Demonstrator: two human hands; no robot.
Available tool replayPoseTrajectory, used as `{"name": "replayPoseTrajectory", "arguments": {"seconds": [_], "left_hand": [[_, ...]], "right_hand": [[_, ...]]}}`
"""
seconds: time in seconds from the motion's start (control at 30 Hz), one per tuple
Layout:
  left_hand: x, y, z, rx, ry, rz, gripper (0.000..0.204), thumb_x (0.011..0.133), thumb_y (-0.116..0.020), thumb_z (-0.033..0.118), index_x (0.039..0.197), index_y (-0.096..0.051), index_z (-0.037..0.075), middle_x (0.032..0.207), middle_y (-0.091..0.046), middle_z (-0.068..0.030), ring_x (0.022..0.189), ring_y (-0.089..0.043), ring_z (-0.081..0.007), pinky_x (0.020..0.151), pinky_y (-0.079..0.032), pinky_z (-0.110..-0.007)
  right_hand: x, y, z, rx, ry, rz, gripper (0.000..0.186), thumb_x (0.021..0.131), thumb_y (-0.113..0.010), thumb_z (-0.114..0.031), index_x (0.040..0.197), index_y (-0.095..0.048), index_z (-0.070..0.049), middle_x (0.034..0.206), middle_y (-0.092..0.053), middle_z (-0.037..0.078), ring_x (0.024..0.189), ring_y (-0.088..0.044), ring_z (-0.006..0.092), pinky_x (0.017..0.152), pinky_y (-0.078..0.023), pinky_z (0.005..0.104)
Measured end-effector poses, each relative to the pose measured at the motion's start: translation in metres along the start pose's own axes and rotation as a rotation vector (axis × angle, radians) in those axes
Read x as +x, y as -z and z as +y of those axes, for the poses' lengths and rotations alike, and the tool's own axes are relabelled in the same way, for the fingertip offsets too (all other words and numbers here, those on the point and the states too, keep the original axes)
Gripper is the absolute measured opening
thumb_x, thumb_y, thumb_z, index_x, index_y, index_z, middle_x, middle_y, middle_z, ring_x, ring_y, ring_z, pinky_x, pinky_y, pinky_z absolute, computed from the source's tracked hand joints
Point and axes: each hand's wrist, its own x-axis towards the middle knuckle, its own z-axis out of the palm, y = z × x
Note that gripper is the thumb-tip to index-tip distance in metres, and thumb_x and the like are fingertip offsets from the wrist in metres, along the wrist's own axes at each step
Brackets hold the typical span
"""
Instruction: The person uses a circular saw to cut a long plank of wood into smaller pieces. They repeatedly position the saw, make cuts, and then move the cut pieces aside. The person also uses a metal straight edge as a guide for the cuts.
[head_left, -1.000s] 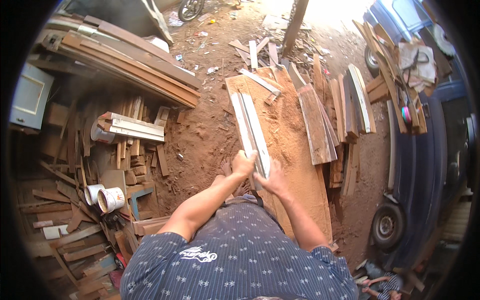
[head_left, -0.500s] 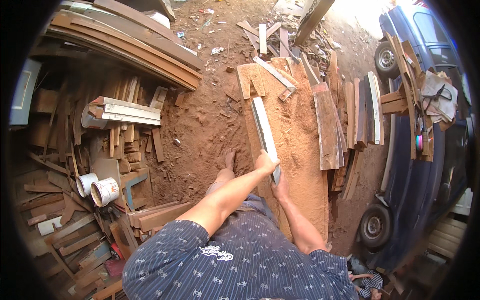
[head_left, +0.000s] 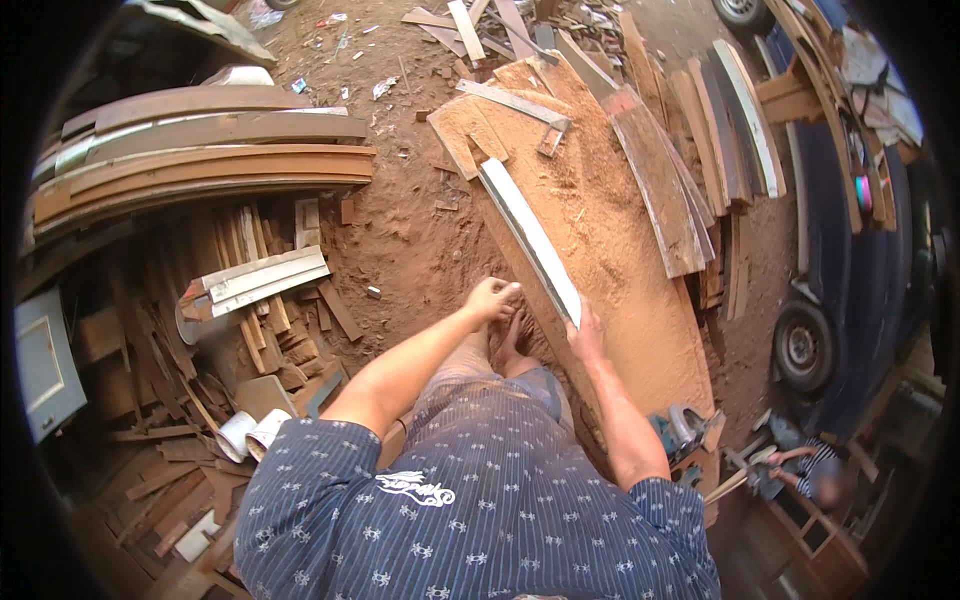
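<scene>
Basically a head-worn fisheye staring down past the shirt (head_left: 480,490), left hand (head_left: 492,300) and right hand (head_left: 587,334) pretty close, ground (head_left: 400,230) up top.

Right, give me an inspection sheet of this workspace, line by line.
Surface: long wooden bench, strewn with sawdust.
Workpiece: white-topped strip with a dark side, lying along the bench's left edge.
Clutter: L-shaped metal square toward the far end; offcuts beyond it; white buckets and stacked timber to the left.
Hands: right hand grips the strip's near end; left hand is off it, fingers curled, contents unclear.
Cables: nothing seen.
Surroundings: earth ground; dark blue vehicle at right; another person at lower right.
</scene>
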Motion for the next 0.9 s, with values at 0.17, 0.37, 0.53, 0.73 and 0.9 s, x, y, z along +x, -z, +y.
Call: {"name": "replayPoseTrajectory", "arguments": {"seconds": [0.17, 0.37, 0.53, 0.73, 0.9], "left_hand": [[-0.017, 0.146, -0.07, 0.705, 0.108, 0.219, 0.064, 0.089, -0.07, 0.061, 0.115, -0.076, 0.003, 0.107, -0.077, -0.0174, 0.098, -0.074, -0.0276, 0.089, -0.056, -0.041], [-0.074, 0.22, -0.064, 0.477, 0.257, 0.491, 0.05, 0.096, -0.069, 0.045, 0.114, -0.073, -0.002, 0.097, -0.073, -0.0129, 0.081, -0.071, -0.0211, 0.067, -0.057, -0.037], [-0.097, 0.177, -0.043, 0.215, 0.042, 0.435, 0.052, 0.097, -0.07, 0.043, 0.126, -0.061, 0.0, 0.104, -0.068, -0.0111, 0.077, -0.069, -0.0209, 0.062, -0.06, -0.036], [-0.133, 0.06, -0.044, 0.552, 0.018, 0.221, 0.046, 0.099, -0.069, 0.036, 0.129, -0.059, 0.002, 0.106, -0.071, -0.0103, 0.084, -0.069, -0.0167, 0.072, -0.058, -0.031], [-0.128, 0.012, -0.037, 0.709, 0.002, 0.113, 0.048, 0.099, -0.07, 0.034, 0.132, -0.058, 0.001, 0.115, -0.07, -0.0126, 0.088, -0.068, -0.0172, 0.07, -0.054, -0.028]], "right_hand": [[-0.006, 0.002, -0.008, -0.054, 0.035, 0.065, 0.07, 0.086, -0.074, -0.012, 0.148, -0.044, -0.004, 0.134, -0.06, 0.028, 0.124, -0.059, 0.0424, 0.105, -0.048, 0.0479], [-0.081, 0.046, 0.013, 0.034, -0.13, 0.235, 0.062, 0.088, -0.074, -0.028, 0.139, -0.054, 0.0, 0.14, -0.057, 0.027, 0.131, -0.054, 0.0394, 0.11, -0.044, 0.0458], [-0.21, 0.094, 0.122, -0.148, -0.539, -0.036, 0.053, 0.086, -0.074, -0.031, 0.127, -0.066, 0.002, 0.135, -0.061, 0.027, 0.131, -0.052, 0.0435, 0.11, -0.043, 0.0465], [-0.246, 0.093, 0.151, -0.659, -0.519, -0.277, 0.043, 0.091, -0.063, -0.025, 0.122, -0.071, 0.004, 0.131, -0.063, 0.028, 0.128, -0.052, 0.0452, 0.107, -0.042, 0.0515], [-0.222, 0.075, 0.256, -0.462, -0.823, -0.295, 0.034, 0.097, -0.054, -0.019, 0.115, -0.076, 0.0, 0.133, -0.064, 0.028, 0.12, -0.064, 0.0433, 0.094, -0.053, 0.0534]]}}
